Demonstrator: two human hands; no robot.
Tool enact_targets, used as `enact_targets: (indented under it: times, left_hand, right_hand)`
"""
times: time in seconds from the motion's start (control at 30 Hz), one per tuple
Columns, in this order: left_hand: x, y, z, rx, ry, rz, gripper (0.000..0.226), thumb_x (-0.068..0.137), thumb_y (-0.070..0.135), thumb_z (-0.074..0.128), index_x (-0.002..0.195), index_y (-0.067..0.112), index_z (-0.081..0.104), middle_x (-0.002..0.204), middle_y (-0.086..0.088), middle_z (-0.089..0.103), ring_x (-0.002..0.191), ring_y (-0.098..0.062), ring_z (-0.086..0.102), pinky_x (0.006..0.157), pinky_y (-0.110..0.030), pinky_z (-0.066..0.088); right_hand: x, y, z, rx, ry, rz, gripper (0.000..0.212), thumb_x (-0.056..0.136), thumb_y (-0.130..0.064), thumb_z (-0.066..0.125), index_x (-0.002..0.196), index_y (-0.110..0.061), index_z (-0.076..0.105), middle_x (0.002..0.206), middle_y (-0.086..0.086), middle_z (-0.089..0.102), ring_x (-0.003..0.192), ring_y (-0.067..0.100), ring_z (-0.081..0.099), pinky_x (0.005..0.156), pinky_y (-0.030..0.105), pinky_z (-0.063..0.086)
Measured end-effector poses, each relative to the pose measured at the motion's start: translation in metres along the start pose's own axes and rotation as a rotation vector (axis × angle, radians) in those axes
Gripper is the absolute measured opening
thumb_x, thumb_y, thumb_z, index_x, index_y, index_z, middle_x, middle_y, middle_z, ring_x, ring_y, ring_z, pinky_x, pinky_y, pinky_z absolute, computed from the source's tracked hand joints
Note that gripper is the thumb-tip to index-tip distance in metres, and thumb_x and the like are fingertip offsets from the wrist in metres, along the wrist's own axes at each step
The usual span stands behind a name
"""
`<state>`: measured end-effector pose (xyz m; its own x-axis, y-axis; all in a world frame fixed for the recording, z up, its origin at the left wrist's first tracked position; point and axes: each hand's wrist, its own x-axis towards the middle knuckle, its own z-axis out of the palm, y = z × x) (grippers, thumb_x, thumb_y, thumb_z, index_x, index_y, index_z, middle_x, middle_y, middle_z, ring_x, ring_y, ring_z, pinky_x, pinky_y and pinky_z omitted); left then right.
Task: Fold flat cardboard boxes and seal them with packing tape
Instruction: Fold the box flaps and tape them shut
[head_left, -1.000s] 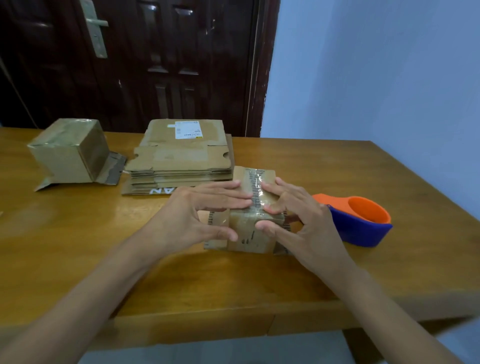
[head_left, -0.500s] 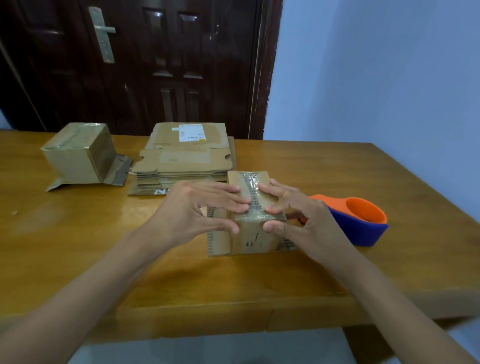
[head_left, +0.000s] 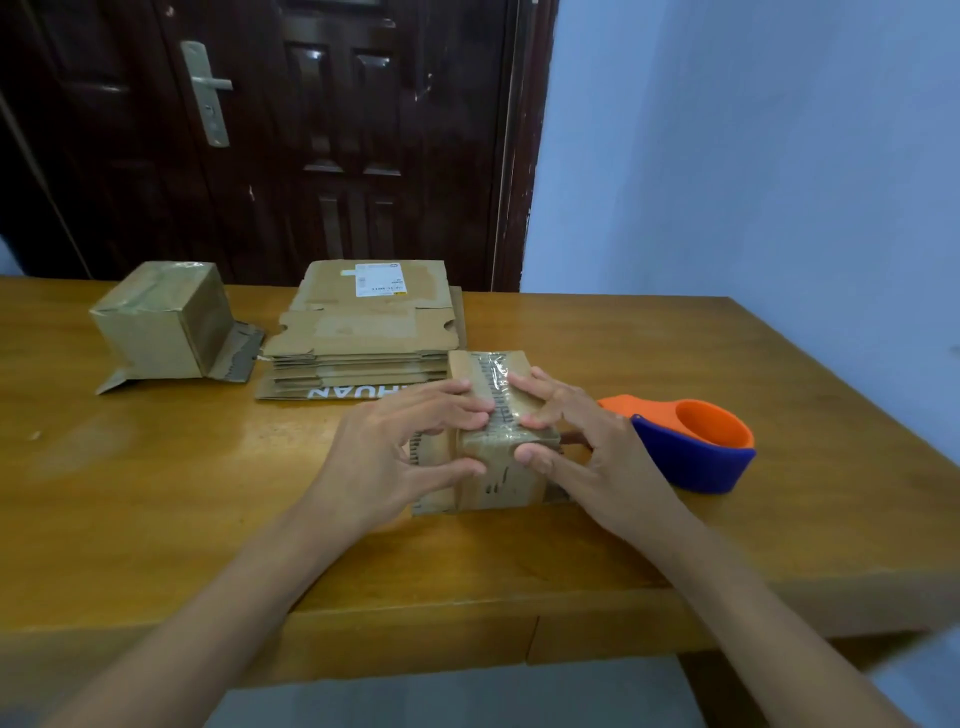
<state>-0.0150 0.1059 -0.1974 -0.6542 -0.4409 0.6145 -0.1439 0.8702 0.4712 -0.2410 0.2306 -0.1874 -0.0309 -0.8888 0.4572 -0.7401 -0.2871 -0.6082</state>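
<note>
Behind the wooden desk (head_left: 156, 493) stand a dark panelled door and a pale blue wall. On the desk, straight ahead of you, sits the small cardboard box (head_left: 498, 467) you are sealing, with a strip of clear packing tape (head_left: 496, 384) running over its top along the seam and down the near face.

Your left hand (head_left: 395, 447) lies on the box's left half, fingers (head_left: 457, 400) stretched nearly flat across the top and thumb on the near face. Your right hand (head_left: 587, 441) mirrors it on the right half. Neither hand grips anything; both are spread and pressing down on the cardboard either side of the tape.

To do this step well, you probably want to hold the two top flaps tight together and stroke outward from the seam, so the tape sticks without wrinkles or bubbles. Then press it firmly over the near edge, where it bends. Loose flaps show at the box's base on both sides; keep them from lifting the box as you push.

Just right of your right hand rests the orange and blue tape dispenser (head_left: 691, 441). Beyond the box lies a stack of flat boxes (head_left: 363, 332), and farther left stands a finished box (head_left: 161, 322).
</note>
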Motion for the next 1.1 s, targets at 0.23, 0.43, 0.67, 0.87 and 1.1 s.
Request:
enact_targets:
  times: [0.23,0.43,0.67,0.87,1.1]
  left_hand:
    - [-0.013,0.016,0.0,0.167,0.082,-0.036,0.042,0.088,0.059,0.07,0.122,0.035,0.074,0.129,0.019,0.07,0.13,-0.005,0.062,0.104,-0.045,0.057]
    - [-0.005,0.05,0.0,0.338,-0.023,0.088,0.044,0.099,0.063,0.051,0.112,0.031,0.078,0.117,0.014,0.071,0.118,-0.012,0.063,0.104,-0.047,0.047]
    - [0.008,0.076,-0.037,0.29,-0.417,0.126,0.04,0.097,0.058,0.056,0.135,0.047,0.063,0.112,0.025,0.04,0.111,0.011,0.039,0.079,-0.005,0.038]
    - [0.014,0.078,-0.039,0.595,-0.432,0.073,0.043,0.094,0.058,0.054,0.134,0.045,0.063,0.098,0.017,0.04,0.09,-0.004,0.045,0.072,-0.015,0.043]
    - [0.083,0.114,0.011,0.834,-0.355,-0.355,0.047,0.097,0.06,0.062,0.113,0.017,0.056,0.087,0.001,0.055,0.085,-0.023,0.059,0.071,-0.035,0.052]
  right_hand:
    - [-0.032,0.015,-0.065,-0.648,0.164,0.157,0.058,0.091,-0.067,0.057,0.138,-0.033,0.055,0.13,-0.012,0.056,0.12,0.011,0.054,0.1,0.037,0.049]
    - [-0.04,0.04,-0.075,-0.948,0.054,0.303,0.066,0.086,-0.076,0.057,0.138,-0.035,0.052,0.123,-0.006,0.056,0.107,0.015,0.058,0.094,0.035,0.046]
    - [-0.039,0.05,-0.088,-0.779,0.113,0.336,0.057,0.089,-0.069,0.063,0.138,-0.042,0.05,0.105,-0.009,0.077,0.104,0.015,0.068,0.124,0.042,0.023]
    - [-0.059,0.033,-0.12,-0.19,0.192,0.297,0.054,0.08,-0.055,0.079,0.13,-0.043,0.059,0.098,-0.017,0.077,0.092,0.006,0.072,0.089,0.038,0.058]
    - [-0.077,0.011,-0.138,0.075,0.069,0.334,0.054,0.086,-0.038,0.078,0.136,-0.042,0.057,0.108,-0.015,0.078,0.099,0.011,0.075,0.076,0.026,0.062]
